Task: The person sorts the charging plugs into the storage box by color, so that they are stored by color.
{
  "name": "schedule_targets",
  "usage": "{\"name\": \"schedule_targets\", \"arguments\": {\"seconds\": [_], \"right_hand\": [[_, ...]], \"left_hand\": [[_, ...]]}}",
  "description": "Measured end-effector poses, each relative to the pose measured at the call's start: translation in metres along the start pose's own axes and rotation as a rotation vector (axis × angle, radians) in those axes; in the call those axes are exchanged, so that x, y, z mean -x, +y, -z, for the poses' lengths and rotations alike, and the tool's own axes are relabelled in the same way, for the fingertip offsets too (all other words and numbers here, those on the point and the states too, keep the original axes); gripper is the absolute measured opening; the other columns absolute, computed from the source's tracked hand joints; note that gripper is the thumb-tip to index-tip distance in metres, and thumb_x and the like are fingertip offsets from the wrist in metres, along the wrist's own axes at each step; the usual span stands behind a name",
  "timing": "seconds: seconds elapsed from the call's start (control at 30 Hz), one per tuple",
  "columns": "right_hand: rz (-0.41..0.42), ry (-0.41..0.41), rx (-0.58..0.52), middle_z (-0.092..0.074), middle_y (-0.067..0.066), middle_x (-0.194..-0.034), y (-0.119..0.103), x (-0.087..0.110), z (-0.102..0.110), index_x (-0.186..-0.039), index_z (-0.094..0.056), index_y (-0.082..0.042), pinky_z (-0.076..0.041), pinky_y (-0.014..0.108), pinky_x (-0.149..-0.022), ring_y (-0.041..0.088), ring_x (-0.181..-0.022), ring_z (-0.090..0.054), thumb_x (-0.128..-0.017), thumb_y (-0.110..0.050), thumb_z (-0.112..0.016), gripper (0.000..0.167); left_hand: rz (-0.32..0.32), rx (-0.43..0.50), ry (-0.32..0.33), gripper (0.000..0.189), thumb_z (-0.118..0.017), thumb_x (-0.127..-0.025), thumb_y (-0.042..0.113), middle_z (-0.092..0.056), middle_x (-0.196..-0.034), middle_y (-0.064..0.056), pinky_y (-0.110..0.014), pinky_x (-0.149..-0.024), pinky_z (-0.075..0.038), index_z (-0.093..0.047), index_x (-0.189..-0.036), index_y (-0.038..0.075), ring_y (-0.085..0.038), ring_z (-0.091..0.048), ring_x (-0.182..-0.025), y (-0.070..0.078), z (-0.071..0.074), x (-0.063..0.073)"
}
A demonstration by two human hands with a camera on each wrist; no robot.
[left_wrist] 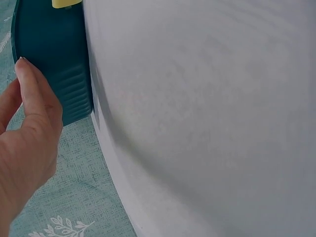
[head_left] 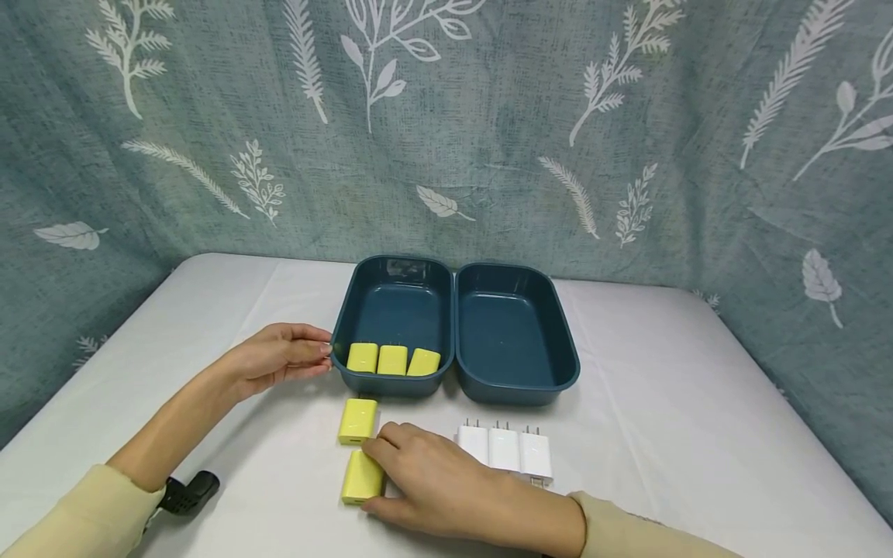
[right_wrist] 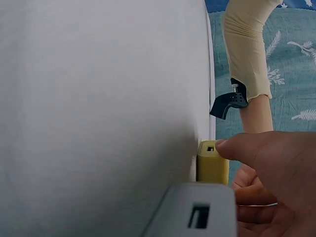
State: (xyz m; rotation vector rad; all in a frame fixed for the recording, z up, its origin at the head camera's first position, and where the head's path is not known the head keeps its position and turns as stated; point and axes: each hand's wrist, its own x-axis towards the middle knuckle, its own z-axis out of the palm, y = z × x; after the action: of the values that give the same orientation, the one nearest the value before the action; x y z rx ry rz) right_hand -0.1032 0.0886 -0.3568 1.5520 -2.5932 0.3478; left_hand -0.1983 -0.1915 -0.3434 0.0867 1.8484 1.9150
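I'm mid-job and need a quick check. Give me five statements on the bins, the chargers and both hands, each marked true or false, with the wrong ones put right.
1. The left bin holds three yellow chargers. True.
2. Neither hand is on a charger. False: the right hand grips the nearer yellow charger on the table.
3. The left hand touches the left bin. True.
4. Every charger is inside a bin. False: two yellow chargers and three white chargers are on the table.
5. The white chargers sit side by side in front of the right bin. True.
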Motion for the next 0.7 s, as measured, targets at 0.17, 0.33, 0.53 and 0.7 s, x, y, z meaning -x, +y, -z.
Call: {"name": "schedule_targets", "arguments": {"seconds": [0.17,0.33,0.53,0.7], "right_hand": [[0.001,0.021,-0.031,-0.056,-0.007,-0.1,0.0015,-0.001,-0.002,-0.119,-0.063,-0.007,-0.047,0.012,-0.076,0.0,-0.085,-0.048,-0.089,-0.042,-0.074,0.047],[0.005,0.038,-0.066,-0.058,-0.007,-0.101,0.002,-0.0017,-0.0026,-0.118,-0.064,-0.007,-0.047,0.01,-0.077,-0.002,-0.086,-0.049,-0.087,-0.039,-0.077,0.046],[0.006,0.052,-0.099,-0.059,-0.006,-0.105,0.0018,0.0,-0.0014,-0.121,-0.064,-0.006,-0.047,0.01,-0.08,-0.002,-0.088,-0.051,-0.086,-0.036,-0.079,0.048],[0.005,0.084,-0.118,-0.061,-0.005,-0.11,0.0027,0.0038,0.0013,-0.123,-0.064,-0.007,-0.048,0.011,-0.084,-0.001,-0.093,-0.054,-0.086,-0.035,-0.079,0.049]], "left_hand": [[0.002,-0.001,-0.003,0.039,-0.052,-0.101,0.0,-0.066,-0.098,-0.009,-0.031,-0.089,-0.057,-0.037,-0.134,-0.016,-0.016,-0.069,-0.09,-0.0006,0.0013,-0.0016],[-0.002,0.003,-0.006,0.038,-0.052,-0.101,0.0,-0.066,-0.098,-0.009,-0.03,-0.089,-0.057,-0.039,-0.133,-0.016,-0.016,-0.069,-0.091,-0.0016,0.0016,-0.0023],[-0.014,0.008,-0.012,0.037,-0.052,-0.1,-0.001,-0.065,-0.098,-0.009,-0.03,-0.088,-0.057,-0.039,-0.132,-0.016,-0.016,-0.069,-0.091,-0.0023,0.0014,-0.0016],[-0.014,0.011,-0.006,0.037,-0.052,-0.1,-0.001,-0.065,-0.098,-0.009,-0.03,-0.089,-0.057,-0.039,-0.132,-0.016,-0.016,-0.069,-0.09,-0.0021,0.0021,-0.0008]]}}
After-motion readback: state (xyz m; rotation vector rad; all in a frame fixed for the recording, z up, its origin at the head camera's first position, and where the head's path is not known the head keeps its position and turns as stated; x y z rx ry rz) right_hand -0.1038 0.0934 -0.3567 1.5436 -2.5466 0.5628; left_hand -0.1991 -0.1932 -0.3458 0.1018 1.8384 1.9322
